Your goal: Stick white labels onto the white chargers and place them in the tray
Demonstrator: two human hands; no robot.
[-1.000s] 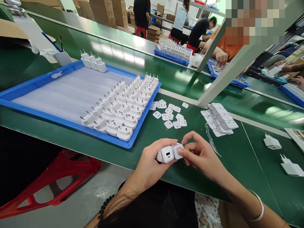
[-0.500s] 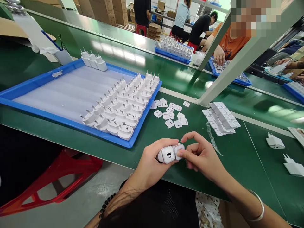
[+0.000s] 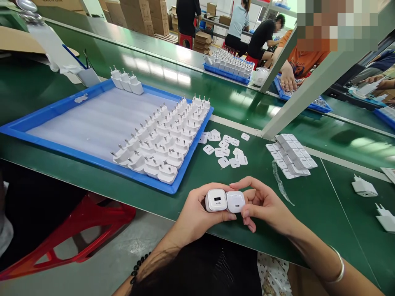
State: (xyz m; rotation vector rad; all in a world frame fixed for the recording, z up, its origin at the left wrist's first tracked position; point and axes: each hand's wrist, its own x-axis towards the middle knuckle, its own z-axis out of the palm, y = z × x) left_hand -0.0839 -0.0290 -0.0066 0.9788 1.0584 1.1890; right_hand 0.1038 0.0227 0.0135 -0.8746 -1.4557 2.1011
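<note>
My left hand (image 3: 194,209) is wrapped round a white plug charger (image 3: 216,200), its end with one wide and one narrow port turned towards me. Against the charger's right side sits a white rounded-square piece (image 3: 235,201) with a single small slot; its depth is hidden. The thumb and fingers of my right hand (image 3: 262,203) close on that piece's right edge. Beyond my hands, several loose white rounded cards (image 3: 222,152) with slots and print lie on the green table.
A blue tray (image 3: 174,187) on the left holds rows of white plugs (image 3: 159,139), pins up. Stacked white card sheets (image 3: 293,156) and a clear plastic strip (image 3: 281,185) lie right. Two chargers (image 3: 364,186) are farther right. A slanted white post (image 3: 308,94) stands before a co-worker.
The white rounded-square piece now shows its slot, where my right thumb covered its face before. My right thumb has moved to its lower right edge. The view has shifted slightly.
</note>
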